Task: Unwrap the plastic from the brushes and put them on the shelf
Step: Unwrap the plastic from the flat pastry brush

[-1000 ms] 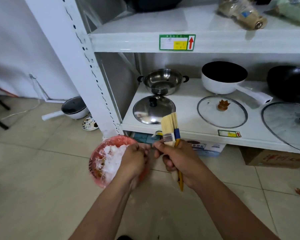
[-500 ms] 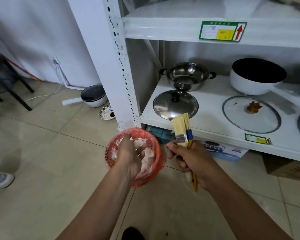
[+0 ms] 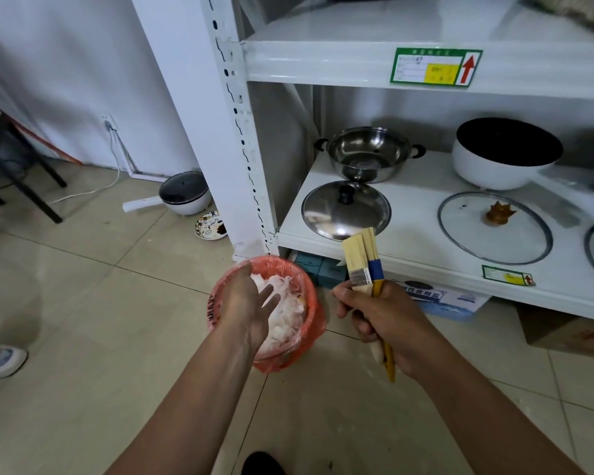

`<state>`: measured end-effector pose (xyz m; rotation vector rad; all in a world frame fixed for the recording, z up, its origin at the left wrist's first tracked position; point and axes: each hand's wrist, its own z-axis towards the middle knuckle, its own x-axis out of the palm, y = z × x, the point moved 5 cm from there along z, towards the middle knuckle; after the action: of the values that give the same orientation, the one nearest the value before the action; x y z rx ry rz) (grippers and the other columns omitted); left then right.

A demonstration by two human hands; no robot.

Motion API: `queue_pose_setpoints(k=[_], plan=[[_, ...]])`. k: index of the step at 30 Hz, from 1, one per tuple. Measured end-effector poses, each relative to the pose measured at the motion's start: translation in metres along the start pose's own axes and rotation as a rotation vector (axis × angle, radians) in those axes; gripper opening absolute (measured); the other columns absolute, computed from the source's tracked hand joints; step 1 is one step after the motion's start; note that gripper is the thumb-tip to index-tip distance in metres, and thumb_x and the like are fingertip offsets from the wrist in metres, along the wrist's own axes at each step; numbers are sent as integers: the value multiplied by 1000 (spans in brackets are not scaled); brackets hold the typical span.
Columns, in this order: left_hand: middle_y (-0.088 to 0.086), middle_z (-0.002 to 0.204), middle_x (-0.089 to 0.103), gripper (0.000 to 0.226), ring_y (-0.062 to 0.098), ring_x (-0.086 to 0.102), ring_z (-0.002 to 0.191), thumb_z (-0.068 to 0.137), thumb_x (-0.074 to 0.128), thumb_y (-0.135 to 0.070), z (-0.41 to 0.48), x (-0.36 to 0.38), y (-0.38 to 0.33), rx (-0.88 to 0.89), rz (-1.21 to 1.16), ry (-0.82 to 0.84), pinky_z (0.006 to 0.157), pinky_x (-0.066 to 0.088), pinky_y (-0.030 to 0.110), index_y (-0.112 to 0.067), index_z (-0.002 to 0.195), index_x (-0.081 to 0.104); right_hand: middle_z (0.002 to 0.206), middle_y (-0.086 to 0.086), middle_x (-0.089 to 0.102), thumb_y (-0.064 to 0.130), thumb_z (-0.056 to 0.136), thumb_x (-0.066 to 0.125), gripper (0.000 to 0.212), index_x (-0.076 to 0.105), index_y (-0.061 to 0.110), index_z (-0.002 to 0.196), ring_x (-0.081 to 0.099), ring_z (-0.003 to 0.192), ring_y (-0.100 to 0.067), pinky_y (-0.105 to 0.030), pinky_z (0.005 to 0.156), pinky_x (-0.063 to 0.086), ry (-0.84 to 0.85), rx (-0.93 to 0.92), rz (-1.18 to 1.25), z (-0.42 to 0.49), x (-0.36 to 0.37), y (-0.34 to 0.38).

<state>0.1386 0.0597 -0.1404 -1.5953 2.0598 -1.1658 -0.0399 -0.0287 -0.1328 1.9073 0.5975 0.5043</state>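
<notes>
My right hand (image 3: 383,323) grips two brushes (image 3: 362,260) by their handles, bristles pointing up; one has a silver ferrule, the other a blue ferrule and yellow handle. My left hand (image 3: 251,301) hovers over a bin lined with a red bag (image 3: 311,299), fingers spread and holding nothing. Crumpled clear plastic (image 3: 285,320) fills the bin. The white shelf (image 3: 419,265) stands just beyond the brushes.
On the shelf lie a steel pot (image 3: 369,154), a steel lid (image 3: 345,210), a white pan (image 3: 504,154) and a glass lid (image 3: 494,226). Boxes (image 3: 443,298) sit under the shelf. A white pot (image 3: 184,193) and a small dish (image 3: 210,226) stand on the tiled floor.
My left hand left the brushes, moved over the bin and opened its fingers above the plastic. The right hand kept hold of the two brushes.
</notes>
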Motion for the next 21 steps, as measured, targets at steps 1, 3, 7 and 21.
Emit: queue_pose_setpoints(k=[1,3,7,21], plan=[[13,140,50,31,30,62,122,109,44,-27,0,3,2,-7,45,43,106,52,46,-12,135,52,70,-7,68,12,99,63,17,68,-3,107,44,48,-9,-20,44,34,-5,5,22,-1,-1,1],[7,129,58,33,28,67,114,107,51,-28,-7,15,8,-5,157,161,101,56,45,-6,130,57,72,-9,67,11,99,64,16,67,-4,106,45,48,-10,-21,45,34,-18,12,72,-4,-6,3],[3,111,77,35,17,71,109,98,66,-38,-47,56,14,122,397,486,91,59,31,-10,120,69,71,-13,59,14,97,66,12,70,3,96,42,47,-10,-23,45,31,18,1,71,-11,-14,6],[18,115,76,29,24,75,100,93,69,-6,-113,139,49,153,495,991,79,60,25,4,120,70,65,-9,53,14,84,73,14,60,11,89,39,38,-3,-13,35,30,339,51,420,-62,-65,18]])
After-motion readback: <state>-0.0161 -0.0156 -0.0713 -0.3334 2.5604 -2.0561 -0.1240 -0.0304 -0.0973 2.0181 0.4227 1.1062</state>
